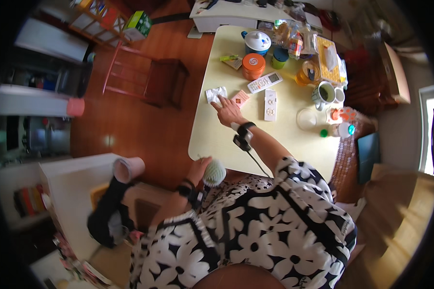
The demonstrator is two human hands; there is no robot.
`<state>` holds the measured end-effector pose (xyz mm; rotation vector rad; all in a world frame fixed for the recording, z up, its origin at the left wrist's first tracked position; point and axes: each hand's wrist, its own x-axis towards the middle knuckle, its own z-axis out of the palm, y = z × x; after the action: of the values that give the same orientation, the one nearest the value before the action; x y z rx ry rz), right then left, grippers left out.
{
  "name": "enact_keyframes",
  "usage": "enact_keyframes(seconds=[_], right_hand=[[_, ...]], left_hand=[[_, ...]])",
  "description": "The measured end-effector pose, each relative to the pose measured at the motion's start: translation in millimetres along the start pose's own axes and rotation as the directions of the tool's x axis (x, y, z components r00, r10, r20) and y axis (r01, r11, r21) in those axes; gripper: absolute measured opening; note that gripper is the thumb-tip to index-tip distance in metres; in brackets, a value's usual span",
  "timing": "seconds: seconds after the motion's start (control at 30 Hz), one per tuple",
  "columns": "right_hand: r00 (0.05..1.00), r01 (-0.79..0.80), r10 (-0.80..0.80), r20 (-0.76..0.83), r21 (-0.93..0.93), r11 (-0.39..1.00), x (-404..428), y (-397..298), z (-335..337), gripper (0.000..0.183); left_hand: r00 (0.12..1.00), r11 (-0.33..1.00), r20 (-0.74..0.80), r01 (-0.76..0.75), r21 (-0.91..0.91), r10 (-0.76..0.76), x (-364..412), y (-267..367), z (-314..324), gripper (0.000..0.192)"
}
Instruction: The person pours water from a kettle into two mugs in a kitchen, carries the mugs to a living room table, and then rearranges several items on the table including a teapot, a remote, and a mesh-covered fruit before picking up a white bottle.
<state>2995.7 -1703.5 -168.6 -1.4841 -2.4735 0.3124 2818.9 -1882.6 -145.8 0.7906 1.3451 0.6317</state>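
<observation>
My left hand (201, 169) is beside the near left corner of the table, gripping a pale green knitted or crocheted ball-shaped item (214, 173). Over the tabletop, my right hand (228, 112) reaches out with its fingers apart; the fingertips are at the near edge of a crumpled white tissue (216, 94). Just right of the tissue lies a pink patterned packet (240, 98), partly behind that hand. Two white remote controls lie farther right, one with a display (265, 82) and one without (270, 105). Each wrist wears a black strap; a cable runs from the right one.
An orange-lidded container (253, 67), a lidded enamel pot (256, 42), a green jar (280, 58), a glass of amber liquid (307, 73) and a mug (324, 94) stand on the pale table (217, 139). A chair (162, 83) is left of it; a pink bin (129, 169) stands nearer.
</observation>
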Motion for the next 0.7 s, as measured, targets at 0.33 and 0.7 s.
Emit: enact_keyframes(seconds=[0.33, 0.7], right_hand=[[0.969, -0.046, 0.055, 0.240, -0.041, 0.998, -109.8, -58.1, 48.1, 0.056], [0.901, -0.317, 0.336, 0.275, -0.111, 0.942, -184.8, -0.4, -16.4, 0.058]], left_hand=[[0.936, 0.815, -0.082, 0.251, -0.521, -0.341, -34.2, -45.1, -152.1, 0.034], [0.977, 0.927, 0.030, 0.210, -0.311, -0.211, 9.8, 4.9, -86.3, 0.042]])
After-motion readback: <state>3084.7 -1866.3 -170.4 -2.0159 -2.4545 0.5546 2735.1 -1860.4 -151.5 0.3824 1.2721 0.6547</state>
